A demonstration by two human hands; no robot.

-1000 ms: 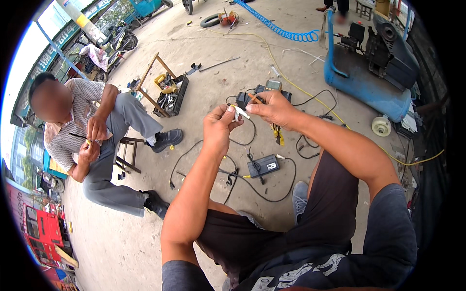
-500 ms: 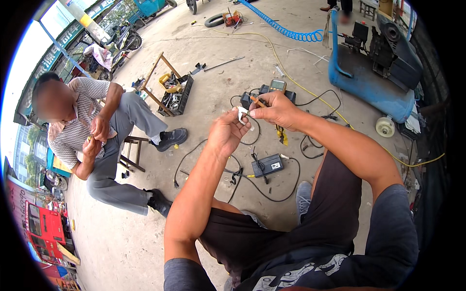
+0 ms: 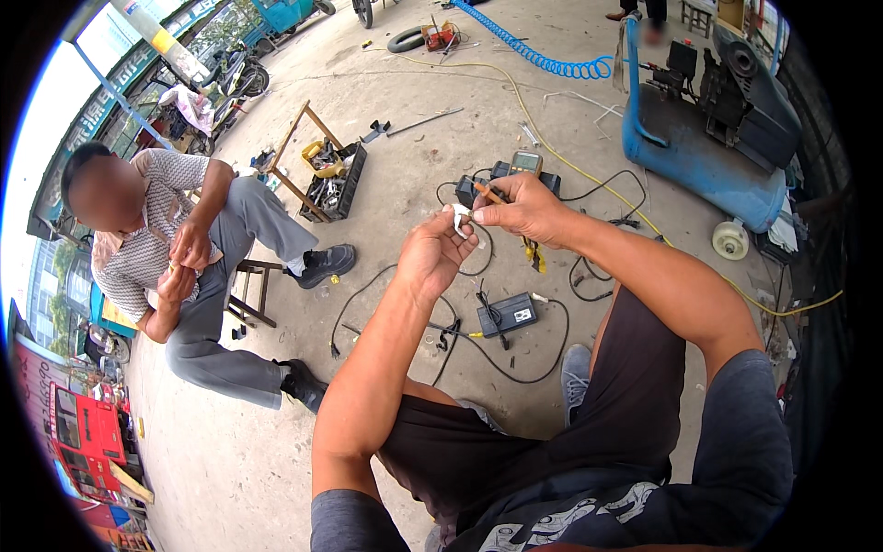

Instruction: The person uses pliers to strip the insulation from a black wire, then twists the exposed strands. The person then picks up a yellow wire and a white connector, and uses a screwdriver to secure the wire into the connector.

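On the grey concrete floor (image 3: 230, 478), a black rectangular charger box (image 3: 510, 315) lies in view between the wearer's forearms (image 3: 368, 354), with thin black cables (image 3: 515, 379) looping to both sides. A small white piece (image 3: 460, 215) sits between the bare left hand (image 3: 434, 250) and bare right hand (image 3: 518, 212). Just behind the right hand is a yellowish handheld meter (image 3: 526, 162), among black boxes (image 3: 549, 181). Farther left stands a black plastic crate (image 3: 346, 191), a yellow plastic tub (image 3: 322, 159) in it; left of that, a person in grey trousers (image 3: 156, 244) sits. At right lies a blue cylindrical metal tank (image 3: 690, 166), a black engine (image 3: 750, 106) on top, a thin yellow hose (image 3: 510, 87) passing its left side. Far ahead, a black rubber tyre (image 3: 403, 41) lies left of a blue coiled plastic hose (image 3: 561, 65).
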